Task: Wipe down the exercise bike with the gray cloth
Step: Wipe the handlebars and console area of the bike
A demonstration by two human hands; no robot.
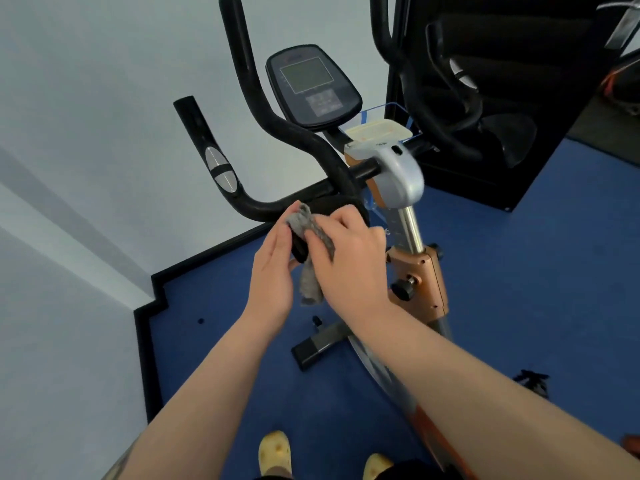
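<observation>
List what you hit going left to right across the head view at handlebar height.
White wall → handlebar grip with the silver pulse sensor → left hand → gray cloth → right hand → silver post → blue floor.

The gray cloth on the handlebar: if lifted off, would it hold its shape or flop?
Probably floppy: the gray cloth wraps round the black handlebar and its free end hangs limp below. It looks thin and light, bunching under the right hand. Likely not slippery; its surface looks coarse and the left hand steadies it.
</observation>
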